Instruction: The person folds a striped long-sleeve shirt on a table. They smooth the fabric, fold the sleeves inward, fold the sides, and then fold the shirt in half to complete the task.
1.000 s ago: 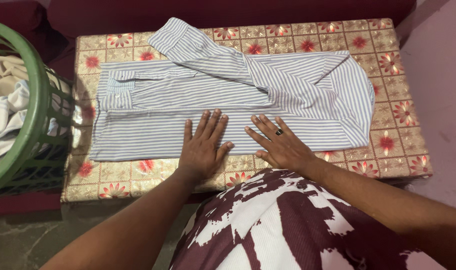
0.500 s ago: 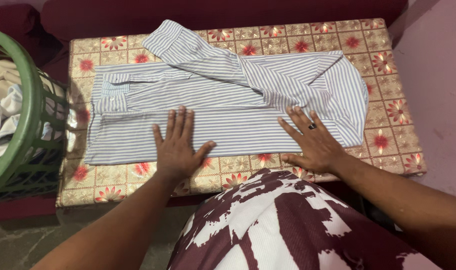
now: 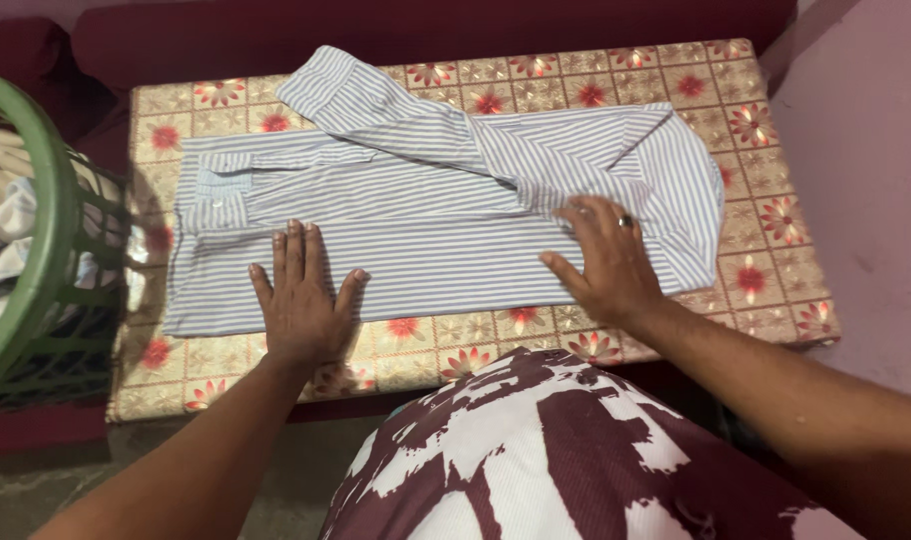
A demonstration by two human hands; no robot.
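Note:
A blue-and-white striped shirt [image 3: 426, 210] lies folded lengthwise on a small table with a floral cloth [image 3: 756, 130]; one sleeve is laid across it toward the far left. My left hand [image 3: 301, 300] presses flat on the shirt's near edge at the left, fingers spread. My right hand [image 3: 601, 255], wearing a dark ring, rests flat on the shirt farther right, near the bunched shoulder part. Neither hand grips the fabric.
A green plastic laundry basket [image 3: 46, 230] with pale clothes inside stands at the left edge of the table. A dark red sofa [image 3: 176, 40] runs behind the table. A pink wall [image 3: 876, 200] is at the right.
Both hands have slid apart along the shirt's near edge: the left hand toward the left, the right hand toward the right and a little farther in.

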